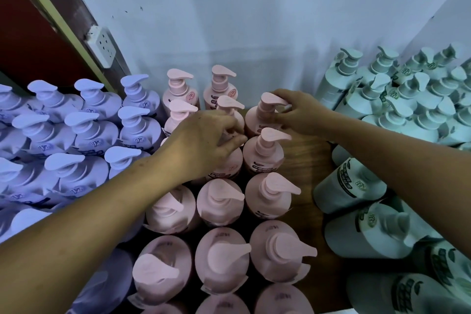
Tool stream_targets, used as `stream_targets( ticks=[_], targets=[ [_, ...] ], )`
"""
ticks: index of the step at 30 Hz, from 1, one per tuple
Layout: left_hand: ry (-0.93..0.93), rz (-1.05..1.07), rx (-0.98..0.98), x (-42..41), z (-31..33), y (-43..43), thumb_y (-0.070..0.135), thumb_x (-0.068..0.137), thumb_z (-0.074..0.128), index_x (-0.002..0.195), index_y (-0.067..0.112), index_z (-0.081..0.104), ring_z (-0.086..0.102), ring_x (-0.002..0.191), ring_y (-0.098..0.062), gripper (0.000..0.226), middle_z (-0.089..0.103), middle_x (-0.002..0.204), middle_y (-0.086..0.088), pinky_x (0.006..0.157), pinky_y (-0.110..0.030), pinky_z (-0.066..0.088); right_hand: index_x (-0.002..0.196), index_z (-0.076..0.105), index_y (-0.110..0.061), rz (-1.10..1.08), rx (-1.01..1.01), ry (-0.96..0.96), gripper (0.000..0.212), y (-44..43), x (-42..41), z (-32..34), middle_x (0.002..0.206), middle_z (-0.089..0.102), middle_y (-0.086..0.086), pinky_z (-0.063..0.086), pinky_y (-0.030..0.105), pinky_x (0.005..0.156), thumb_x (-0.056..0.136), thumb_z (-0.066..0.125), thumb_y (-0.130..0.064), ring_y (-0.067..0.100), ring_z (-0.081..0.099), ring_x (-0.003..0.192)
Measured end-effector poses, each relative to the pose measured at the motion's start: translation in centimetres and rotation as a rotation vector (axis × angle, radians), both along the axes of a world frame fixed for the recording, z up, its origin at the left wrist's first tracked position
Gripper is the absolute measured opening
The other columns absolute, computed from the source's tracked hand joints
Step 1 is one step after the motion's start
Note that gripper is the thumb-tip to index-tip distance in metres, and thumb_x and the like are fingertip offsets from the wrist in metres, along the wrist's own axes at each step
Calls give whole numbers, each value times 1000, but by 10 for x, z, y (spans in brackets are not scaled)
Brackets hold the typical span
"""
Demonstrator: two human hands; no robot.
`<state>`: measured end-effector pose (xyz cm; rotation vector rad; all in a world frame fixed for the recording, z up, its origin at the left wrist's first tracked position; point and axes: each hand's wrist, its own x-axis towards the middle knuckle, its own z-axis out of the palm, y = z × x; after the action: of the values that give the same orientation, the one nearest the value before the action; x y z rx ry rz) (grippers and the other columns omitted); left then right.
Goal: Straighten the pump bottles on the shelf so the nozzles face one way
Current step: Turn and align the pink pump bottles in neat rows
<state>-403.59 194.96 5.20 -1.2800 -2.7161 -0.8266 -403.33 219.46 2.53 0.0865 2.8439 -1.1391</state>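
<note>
A pale wall (254, 20) backs a brown wooden shelf (309, 168) crowded with purple bottles (84, 132), pink pump bottles (220, 201) and green bottles (397, 99). The left hand (201, 143) curls over a mid-row pink bottle (226, 164), and the right hand (303, 112) pinches the pump head (270, 99) of its rear-right neighbour.

A right hand (303, 112) pinches a pink pump (271, 99), its nozzle toward 3 o'clock; the left hand (204, 140) grips a pink bottle (226, 164) at its 7 o'clock.

Head camera looks steeply down, close above shelf (307, 164).
</note>
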Motion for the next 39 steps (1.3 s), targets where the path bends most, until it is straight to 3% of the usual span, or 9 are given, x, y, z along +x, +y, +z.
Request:
stream_targets(
  ticks=[7, 11, 16, 20, 23, 27, 30, 33, 39],
  targets=[
    [161, 26, -239, -47, 9, 29, 24, 87, 62, 112, 9, 67, 52, 107, -30, 30, 64, 109, -12, 89, -25, 25, 113, 65, -26, -32, 43, 47, 36, -2, 2, -7, 100, 69, -6, 44, 24, 76, 83, 70, -45, 11, 61, 91],
    [83, 18, -399, -57, 15, 29, 18, 90, 57, 104, 7, 64, 55, 94, -29, 19, 58, 92, -8, 68, -31, 30, 97, 66, -27, -63, 11, 58, 20, -6, -1, -8, 81, 66, -14, 42, 17, 65, 83, 72, -40, 4, 60, 80],
    [87, -8, -541, -67, 18, 22, 19, 94, 52, 109, 10, 64, 57, 94, -30, 21, 64, 100, -13, 82, -44, 45, 89, 69, -18, -11, -63, 30, 19, -11, -8, -3, 80, 67, -4, 52, 37, 80, 82, 74, -35, 6, 57, 79],
    [113, 3, -534, -69, 13, 22, 19, 94, 53, 111, 10, 64, 56, 96, -33, 22, 63, 102, -15, 83, -45, 45, 95, 70, -17, -30, -54, 44, 20, -14, -6, -4, 88, 72, -1, 52, 38, 84, 83, 72, -34, 9, 61, 85],
    [77, 15, -421, -67, 3, 18, 19, 92, 54, 119, 13, 60, 56, 98, -33, 28, 61, 107, -15, 83, -43, 44, 101, 69, -29, -54, -37, 60, 27, -11, -1, -7, 86, 70, -12, 49, 23, 75, 80, 71, -47, 0, 60, 83],
    [-40, 77, -232, -68, -3, -7, 39, 85, 65, 133, 31, 50, 56, 90, -21, 51, 59, 99, -3, 78, -33, 44, 115, 63, -39, -59, -187, -83, 38, -7, -2, -13, 102, 69, -16, 47, 24, 85, 79, 71, -50, 4, 62, 100],
    [16, 131, -380, -78, -3, -29, 41, 81, 70, 126, 25, 55, 58, 95, -29, 50, 63, 96, -3, 79, -35, 47, 117, 65, -27, -109, -408, -196, 40, -7, -4, -20, 111, 71, 2, 51, 38, 97, 79, 75, -39, 17, 66, 105],
    [-2, 138, -452, -83, -1, -38, 39, 85, 67, 117, 17, 59, 58, 94, -32, 40, 64, 90, -7, 77, -32, 42, 115, 66, -19, -157, -678, -280, 33, -14, -1, -28, 108, 72, 8, 57, 25, 76, 83, 74, -24, 11, 69, 87],
    [-23, 98, -581, -90, 7, -39, 30, 86, 66, 72, 14, 49, 42, 73, -24, 28, 39, 60, 5, 64, -29, 32, 110, 71, -21, -179, -671, -286, 30, -15, -10, -29, 101, 74, 3, 52, 16, 61, 80, 76, -21, 7, 69, 79]
  ],
)
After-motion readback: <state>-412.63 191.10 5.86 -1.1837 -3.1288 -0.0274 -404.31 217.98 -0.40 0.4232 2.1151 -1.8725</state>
